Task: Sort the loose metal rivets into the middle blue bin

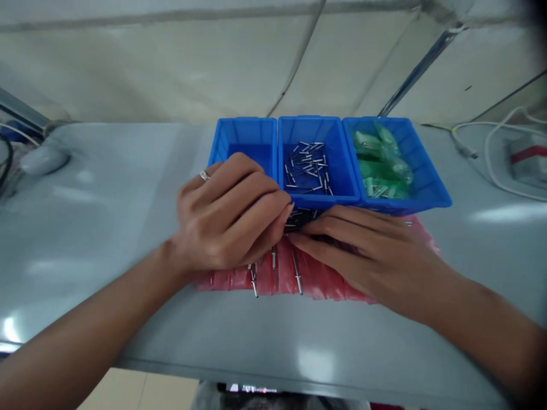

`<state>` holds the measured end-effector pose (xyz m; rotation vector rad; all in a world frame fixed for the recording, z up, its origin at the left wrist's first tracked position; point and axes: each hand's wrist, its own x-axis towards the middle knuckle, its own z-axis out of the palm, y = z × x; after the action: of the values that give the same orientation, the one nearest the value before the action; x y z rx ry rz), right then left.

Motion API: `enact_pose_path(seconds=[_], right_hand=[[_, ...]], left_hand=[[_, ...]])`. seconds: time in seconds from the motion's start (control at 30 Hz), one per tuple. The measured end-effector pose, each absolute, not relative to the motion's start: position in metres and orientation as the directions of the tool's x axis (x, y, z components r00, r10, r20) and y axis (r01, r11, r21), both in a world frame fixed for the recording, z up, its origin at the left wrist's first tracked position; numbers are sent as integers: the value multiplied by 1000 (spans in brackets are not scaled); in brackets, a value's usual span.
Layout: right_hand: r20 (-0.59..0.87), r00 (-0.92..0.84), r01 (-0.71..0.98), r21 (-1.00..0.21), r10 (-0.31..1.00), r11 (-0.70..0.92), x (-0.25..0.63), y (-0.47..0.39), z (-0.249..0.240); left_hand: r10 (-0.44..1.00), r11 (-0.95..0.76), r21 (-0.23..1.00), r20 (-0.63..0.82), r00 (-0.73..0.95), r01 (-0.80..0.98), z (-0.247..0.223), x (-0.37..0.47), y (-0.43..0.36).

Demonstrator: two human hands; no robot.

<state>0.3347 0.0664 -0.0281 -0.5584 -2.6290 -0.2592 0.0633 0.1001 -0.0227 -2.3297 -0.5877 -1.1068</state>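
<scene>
My left hand (233, 219), with a ring on one finger, is curled in a pinch over the pink plastic bags (316, 282), in front of the blue bins. Whatever its fingertips hold is hidden. My right hand (363, 245) reaches in from the right, its fingers bent together at a dark heap of rivets (301, 218) below the middle bin's front lip; anything between them is hidden. A few blind rivets (297, 276) lie on the overlapping bags. More loose rivets (307, 165) are scattered in the middle blue bin (339, 165).
The left blue bin (245, 128) is partly behind my left hand. The right blue bin (427, 182) contains green plastic packets (380, 159). White cables (491, 128) lie at the right, and a grey computer mouse (45, 159) at the left. A wall stands behind the table.
</scene>
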Motion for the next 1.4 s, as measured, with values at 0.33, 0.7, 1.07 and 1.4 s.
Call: enact_pose_path(seconds=[0.33, 0.7, 1.07, 1.4], right_hand=[[608, -693, 508, 30, 388, 861, 338, 65, -24], [526, -22, 502, -729, 850, 464, 325, 55, 0], [522, -165, 240, -802, 837, 547, 323, 60, -8], [611, -199, 409, -659, 766, 631, 329, 62, -7]], left_hand=[[252, -798, -166, 782, 570, 580, -27, 60, 100], [170, -844, -217, 759, 629, 491, -21, 64, 97], [145, -860, -227, 749, 646, 456, -21, 64, 97], [370, -766, -30, 795, 480, 642, -23, 63, 91]])
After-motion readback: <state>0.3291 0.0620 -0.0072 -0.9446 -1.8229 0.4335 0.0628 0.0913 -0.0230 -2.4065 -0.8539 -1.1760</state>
